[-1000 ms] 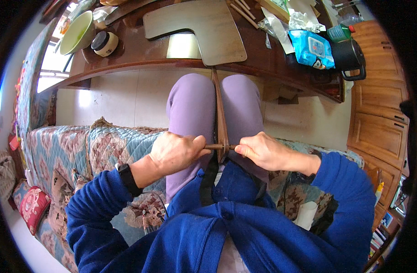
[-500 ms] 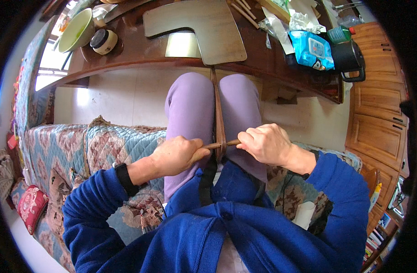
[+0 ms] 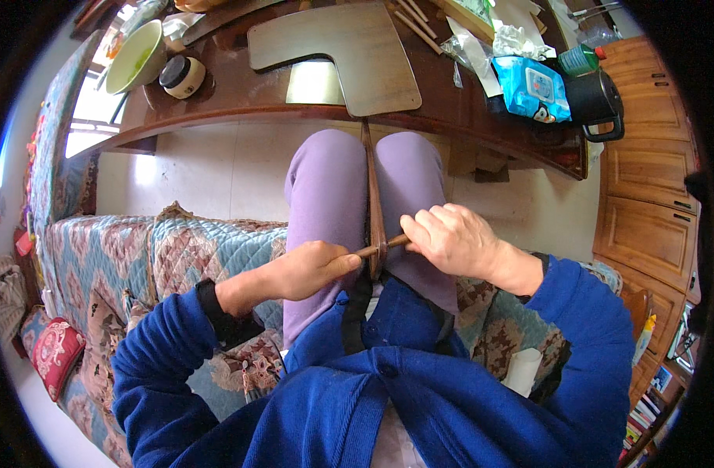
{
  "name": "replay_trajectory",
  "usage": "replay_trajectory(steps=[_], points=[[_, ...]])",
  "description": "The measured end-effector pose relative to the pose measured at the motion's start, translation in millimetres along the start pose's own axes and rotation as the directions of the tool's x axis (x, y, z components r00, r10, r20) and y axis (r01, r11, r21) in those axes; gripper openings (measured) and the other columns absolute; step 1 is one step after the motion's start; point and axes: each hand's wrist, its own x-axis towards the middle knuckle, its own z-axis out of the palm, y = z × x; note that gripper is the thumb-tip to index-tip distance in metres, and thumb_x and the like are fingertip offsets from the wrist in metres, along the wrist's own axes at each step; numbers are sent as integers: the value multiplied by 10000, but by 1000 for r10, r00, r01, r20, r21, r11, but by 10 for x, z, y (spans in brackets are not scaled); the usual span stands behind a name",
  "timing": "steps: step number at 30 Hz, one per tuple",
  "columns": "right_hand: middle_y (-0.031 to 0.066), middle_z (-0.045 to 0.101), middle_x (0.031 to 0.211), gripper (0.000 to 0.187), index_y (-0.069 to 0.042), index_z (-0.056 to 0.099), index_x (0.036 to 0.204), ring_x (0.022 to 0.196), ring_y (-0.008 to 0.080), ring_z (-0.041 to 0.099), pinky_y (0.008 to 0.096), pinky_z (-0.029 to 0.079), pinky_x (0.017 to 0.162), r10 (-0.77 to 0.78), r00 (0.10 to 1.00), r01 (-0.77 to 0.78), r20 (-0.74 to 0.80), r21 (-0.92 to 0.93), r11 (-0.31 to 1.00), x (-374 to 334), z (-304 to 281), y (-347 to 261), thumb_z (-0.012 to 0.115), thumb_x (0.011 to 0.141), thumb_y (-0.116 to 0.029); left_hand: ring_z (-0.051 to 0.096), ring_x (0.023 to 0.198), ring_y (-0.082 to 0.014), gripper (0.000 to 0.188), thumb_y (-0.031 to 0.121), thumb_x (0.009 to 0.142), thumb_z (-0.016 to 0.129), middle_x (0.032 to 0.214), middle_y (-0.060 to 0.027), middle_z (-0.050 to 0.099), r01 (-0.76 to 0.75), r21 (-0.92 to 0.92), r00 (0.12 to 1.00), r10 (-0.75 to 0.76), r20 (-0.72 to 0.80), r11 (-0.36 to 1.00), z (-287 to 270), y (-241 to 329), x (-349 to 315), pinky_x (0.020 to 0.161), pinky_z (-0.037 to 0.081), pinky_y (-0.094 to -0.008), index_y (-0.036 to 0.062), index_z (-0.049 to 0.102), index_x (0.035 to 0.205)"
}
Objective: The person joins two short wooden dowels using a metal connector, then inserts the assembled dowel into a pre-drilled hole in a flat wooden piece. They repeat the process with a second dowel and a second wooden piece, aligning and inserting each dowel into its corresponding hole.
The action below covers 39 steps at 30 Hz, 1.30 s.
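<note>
Wooden rod [image 3: 382, 245] lies crosswise over lap, passing through long wooden slat [image 3: 372, 195] clamped upright between knees for steadiness. Left hand [image 3: 310, 269] closed around rod's left end; right hand [image 3: 446, 238] closed around right end, bracing it.

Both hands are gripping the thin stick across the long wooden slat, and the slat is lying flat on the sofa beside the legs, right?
Not quite. The head view shows both the left hand and right hand on the stick, which crosses the slat, but the slat runs between the knees, not flat on the sofa.
</note>
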Motion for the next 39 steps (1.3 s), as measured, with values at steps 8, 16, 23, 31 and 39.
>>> replay_trajectory(steps=[8,16,23,31,39], points=[[217,623,631,402,-43,582,779,637,352,680,479,517,581,243,878,-401,413,356,844,-42,127,-128,585,973,-395,654,579,-334,340,410,946,580,685,-105,624,4,722,952,219,-216,692,21,-31,15,516,517,-461,92,578,828],[45,482,518,416,-35,582,815,483,217,543,368,450,483,177,825,-544,537,671,504,29,174,-6,526,1011,-398,641,566,-285,335,415,965,549,661,-79,581,-133,776,875,441,-201,617,-79,-144,46,493,500,-409,108,547,831],[54,538,605,286,-81,536,764,581,249,631,389,510,540,-32,999,32,22,1,999,-43,43,33,665,876,-311,657,678,-382,456,399,1035,451,720,-198,645,1,-51,997,2,73,999,-18,-82,90,601,490,-457,32,622,825],[28,497,512,448,-38,590,784,426,170,442,333,364,430,181,693,-716,698,636,288,45,197,-154,503,1032,-400,616,529,-227,341,436,947,566,659,-34,545,-130,905,850,515,-109,406,-158,-121,85,455,488,-359,127,518,811],[81,543,627,243,-55,603,848,579,285,598,415,482,555,59,998,-58,5,216,975,35,124,33,684,868,-282,640,625,-379,402,438,986,525,748,-142,661,21,441,990,42,-131,897,-87,-102,44,578,515,-467,57,583,871]])
